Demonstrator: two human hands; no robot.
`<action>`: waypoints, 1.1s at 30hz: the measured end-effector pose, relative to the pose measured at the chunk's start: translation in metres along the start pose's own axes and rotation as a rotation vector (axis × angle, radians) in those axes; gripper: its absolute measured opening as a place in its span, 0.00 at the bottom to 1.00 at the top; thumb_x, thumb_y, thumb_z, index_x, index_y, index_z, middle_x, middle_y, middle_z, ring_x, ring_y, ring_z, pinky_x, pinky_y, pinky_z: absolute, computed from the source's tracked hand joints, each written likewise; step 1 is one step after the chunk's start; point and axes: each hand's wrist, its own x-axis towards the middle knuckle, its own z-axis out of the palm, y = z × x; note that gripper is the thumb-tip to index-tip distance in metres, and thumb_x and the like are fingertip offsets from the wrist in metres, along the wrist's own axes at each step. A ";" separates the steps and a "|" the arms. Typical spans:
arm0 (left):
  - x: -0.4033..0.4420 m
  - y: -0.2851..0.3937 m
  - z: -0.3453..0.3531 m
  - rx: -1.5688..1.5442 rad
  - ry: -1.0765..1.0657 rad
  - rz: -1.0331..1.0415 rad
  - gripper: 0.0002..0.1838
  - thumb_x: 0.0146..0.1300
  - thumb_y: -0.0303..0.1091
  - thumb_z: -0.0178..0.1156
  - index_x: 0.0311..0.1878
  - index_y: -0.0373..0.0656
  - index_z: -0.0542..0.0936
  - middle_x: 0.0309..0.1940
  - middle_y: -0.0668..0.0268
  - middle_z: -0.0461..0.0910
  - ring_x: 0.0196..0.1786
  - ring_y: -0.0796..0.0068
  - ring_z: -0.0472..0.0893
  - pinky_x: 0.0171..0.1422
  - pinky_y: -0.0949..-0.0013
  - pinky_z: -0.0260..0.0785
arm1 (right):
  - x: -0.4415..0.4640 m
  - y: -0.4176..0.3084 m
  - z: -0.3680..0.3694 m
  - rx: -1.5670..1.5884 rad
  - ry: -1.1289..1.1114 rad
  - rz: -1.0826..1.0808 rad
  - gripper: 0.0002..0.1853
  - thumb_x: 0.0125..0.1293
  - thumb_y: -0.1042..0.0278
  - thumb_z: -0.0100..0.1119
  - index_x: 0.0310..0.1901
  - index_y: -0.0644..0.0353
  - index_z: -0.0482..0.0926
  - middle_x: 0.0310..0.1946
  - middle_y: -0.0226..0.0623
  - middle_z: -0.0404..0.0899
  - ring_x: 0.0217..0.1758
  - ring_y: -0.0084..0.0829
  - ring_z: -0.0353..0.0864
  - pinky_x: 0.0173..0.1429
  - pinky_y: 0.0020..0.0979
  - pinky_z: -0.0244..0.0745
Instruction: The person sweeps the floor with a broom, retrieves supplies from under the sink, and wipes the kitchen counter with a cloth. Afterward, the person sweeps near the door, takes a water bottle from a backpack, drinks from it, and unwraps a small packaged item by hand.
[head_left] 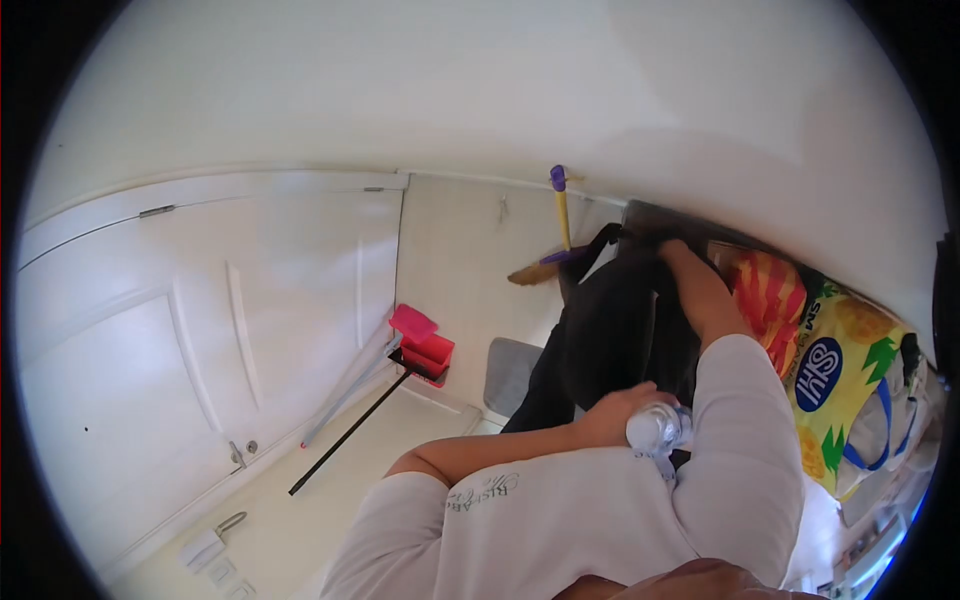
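Close to my chest, my left hand [617, 412] is wrapped around a clear plastic bottle [655, 430], whose bottom or top end points toward me. My right arm stretches forward to a black bag [610, 335]. At the bag's upper edge is my right hand [674, 250], its fingers hidden in the dark material. A black strap [596, 243] sticks up at the bag's left side.
Right of the bag stand a red-and-yellow striped bag [768, 295] and a yellow shopping bag [840, 370]. A purple-and-yellow brush [563, 220] hangs on the wall. A red dustpan [428, 352] and long handles lean near the white door [210, 340].
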 end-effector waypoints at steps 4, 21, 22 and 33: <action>-0.024 0.006 -0.032 -0.270 0.182 -0.220 0.39 0.40 0.37 0.77 0.59 0.43 0.70 0.48 0.60 0.76 0.51 0.63 0.77 0.63 0.64 0.66 | -0.003 0.001 -0.010 -0.081 -0.012 -0.017 0.17 0.54 0.64 0.59 0.46 0.57 0.82 0.43 0.48 0.81 0.46 0.47 0.81 0.51 0.41 0.76; 0.007 -0.060 -0.062 -0.752 0.153 -0.586 0.18 0.53 0.33 0.63 0.48 0.42 0.76 0.44 0.63 0.80 0.48 0.68 0.79 0.58 0.64 0.68 | -0.351 0.028 0.099 1.270 0.549 0.765 0.27 0.58 0.78 0.49 0.60 0.45 0.72 0.52 0.48 0.77 0.56 0.46 0.76 0.58 0.39 0.73; 0.011 -0.049 -0.059 -0.759 0.137 -0.577 0.18 0.53 0.32 0.63 0.47 0.41 0.76 0.43 0.63 0.80 0.48 0.68 0.79 0.58 0.63 0.68 | -0.363 0.004 0.103 1.718 0.386 0.839 0.30 0.58 0.80 0.47 0.63 0.44 0.70 0.55 0.49 0.76 0.58 0.45 0.75 0.60 0.38 0.72; 0.070 0.085 -0.059 -0.560 -0.084 -0.419 0.17 0.53 0.34 0.64 0.46 0.41 0.77 0.40 0.66 0.81 0.47 0.69 0.79 0.57 0.64 0.68 | -0.331 -0.088 -0.017 1.417 1.228 -0.075 0.37 0.51 0.88 0.45 0.66 0.51 0.66 0.54 0.51 0.76 0.59 0.45 0.74 0.62 0.33 0.68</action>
